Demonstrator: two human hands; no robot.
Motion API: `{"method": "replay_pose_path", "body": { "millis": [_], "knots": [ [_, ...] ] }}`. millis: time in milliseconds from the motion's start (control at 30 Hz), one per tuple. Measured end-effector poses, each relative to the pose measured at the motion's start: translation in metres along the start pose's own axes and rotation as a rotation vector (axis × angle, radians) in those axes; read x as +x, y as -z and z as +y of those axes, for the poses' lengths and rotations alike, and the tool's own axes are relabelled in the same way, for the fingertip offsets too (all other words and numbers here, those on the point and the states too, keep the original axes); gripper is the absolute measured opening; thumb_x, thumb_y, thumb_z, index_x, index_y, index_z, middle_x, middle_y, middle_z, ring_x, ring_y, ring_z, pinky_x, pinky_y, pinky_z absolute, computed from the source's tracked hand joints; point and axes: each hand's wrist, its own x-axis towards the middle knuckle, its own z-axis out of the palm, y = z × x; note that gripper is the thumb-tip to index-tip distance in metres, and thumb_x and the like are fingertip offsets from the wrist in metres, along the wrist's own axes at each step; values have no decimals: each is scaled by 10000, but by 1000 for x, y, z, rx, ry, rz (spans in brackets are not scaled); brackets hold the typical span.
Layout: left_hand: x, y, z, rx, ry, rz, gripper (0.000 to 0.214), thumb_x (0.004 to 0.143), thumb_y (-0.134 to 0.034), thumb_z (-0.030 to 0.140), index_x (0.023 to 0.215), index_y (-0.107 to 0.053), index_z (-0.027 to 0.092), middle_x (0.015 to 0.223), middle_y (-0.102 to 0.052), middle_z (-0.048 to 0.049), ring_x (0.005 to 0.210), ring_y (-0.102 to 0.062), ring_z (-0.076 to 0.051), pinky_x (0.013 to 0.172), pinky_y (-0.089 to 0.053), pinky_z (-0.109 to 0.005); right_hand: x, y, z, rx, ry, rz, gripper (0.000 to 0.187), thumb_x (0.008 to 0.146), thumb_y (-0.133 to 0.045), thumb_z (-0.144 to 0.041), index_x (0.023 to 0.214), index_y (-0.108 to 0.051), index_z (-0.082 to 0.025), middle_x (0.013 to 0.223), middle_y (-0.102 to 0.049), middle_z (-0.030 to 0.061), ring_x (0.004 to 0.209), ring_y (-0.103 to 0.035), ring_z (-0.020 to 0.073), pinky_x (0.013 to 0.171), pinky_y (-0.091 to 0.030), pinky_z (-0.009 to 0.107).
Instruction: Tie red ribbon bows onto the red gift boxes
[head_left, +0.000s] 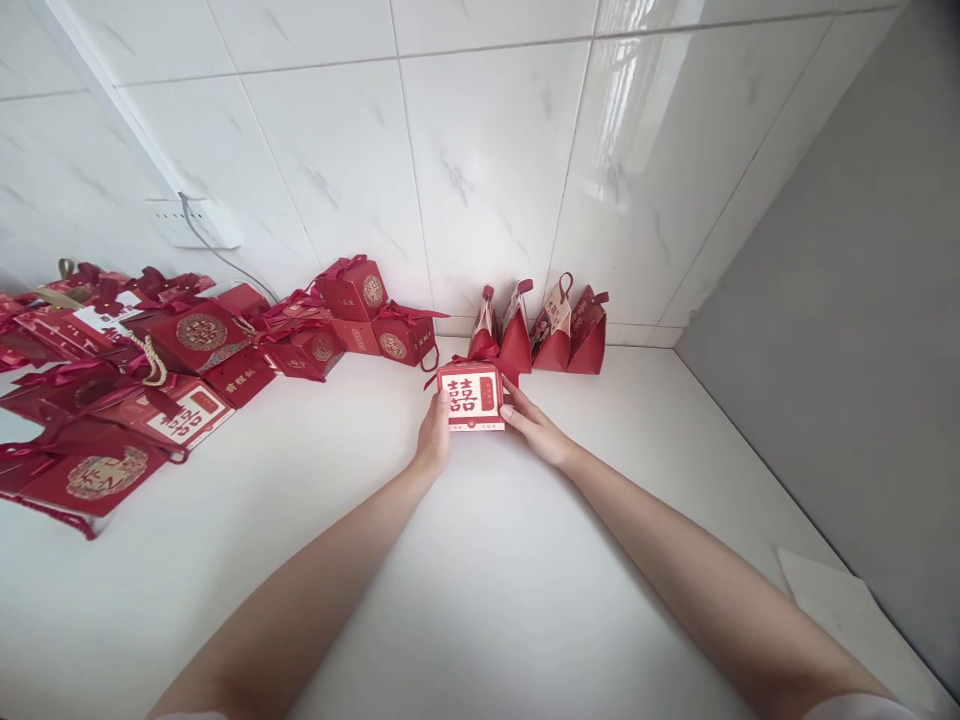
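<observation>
Well, a red-and-white box (474,398) sits between two bare hands near the back edge of the bench (480,560).

The left hand (433,428) is closed against its left side and the right hand (538,422) against its right, thumbs at the front, so it is gripped from both ends; whether its base touches the bench I can't quite tell from here. Just behind it, four pointed pouches (553,345) stand in a row along the back edge, short of the back right corner. Toward the left edge lies a jumbled heap of red boxes (199,335), some stacked. As far as order goes, I'd judge the pouches lined up, the held box not yet let go, and the heap unsorted.
</observation>
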Motion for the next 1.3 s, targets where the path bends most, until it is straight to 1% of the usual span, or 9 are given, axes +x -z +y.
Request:
{"method": "replay_pose_path", "body": {
  "millis": [133,200,333,500,667,900,1067,1200,1300],
  "knots": [
    [0,-3,4,-175,-27,-118,615,907,-393,642,1231,-625,174,1187,-705,-83,1135,-626,-300,1020,-455,-435,0,1,0,-3,6,5,789,901,-571,-546,1555,-204,-300,1475,-472,66,1350,-458,257,1136,-375,459],
    [-1,-3,7,-192,-59,-166,573,920,-398,596,1247,-616,178,1216,-694,-72,1164,-610,-295,1030,-450,-432,-1,1,-1,39,-5,-1,760,906,-564,-539,1545,-226,-304,1493,-453,62,1344,-465,255,1114,-406,449],
    [-2,0,7,-97,-137,-137,559,929,-420,583,1302,-569,194,1321,-632,-75,1248,-553,-281,1072,-407,-424,-2,2,-3,133,-39,-16,704,919,-539,-533,1527,-254,-321,1514,-432,50,1319,-493,253,1065,-454,445],
    [-2,2,6,17,-184,-110,582,914,-465,591,1353,-513,212,1345,-604,-82,1232,-557,-278,1051,-416,-413,0,4,-1,187,-82,-28,654,929,-497,-546,1508,-288,-325,1496,-461,45,1288,-519,261,1035,-470,467],
    [-3,2,7,86,-144,-66,566,921,-451,593,1348,-524,229,1295,-640,-68,1186,-587,-276,1045,-413,-415,2,4,0,159,-104,20,608,929,-475,-572,1467,-357,-314,1464,-498,40,1255,-546,244,1015,-490,449],
    [-1,1,2,84,-129,-23,555,918,-433,613,1282,-580,221,1259,-660,-63,1196,-580,-276,1071,-391,-409,2,2,0,121,-104,57,647,914,-480,-612,1468,-350,-304,1419,-531,57,1184,-590,244,979,-524,452],
    [1,-2,2,-52,-110,-47,535,917,-412,583,1235,-594,192,1251,-667,-72,1198,-582,-287,1054,-424,-432,1,4,1,145,-72,49,654,914,-535,-557,1488,-299,-348,1467,-477,45,1218,-571,248,977,-528,450],
    [-1,-1,8,-242,0,-123,575,914,-336,581,1206,-595,159,1142,-713,-104,1129,-628,-311,959,-506,-482,-2,2,0,140,-48,12,626,912,-536,-564,1468,-348,-346,1472,-483,33,1295,-514,264,1032,-484,463],
    [-1,2,11,-232,137,-236,607,898,-375,638,1217,-577,163,1081,-725,-127,1029,-672,-313,855,-557,-504,-3,0,0,186,-30,-15,621,934,-430,-631,1457,-404,-297,1426,-537,51,1344,-471,273,1116,-401,476]
  ]
}}
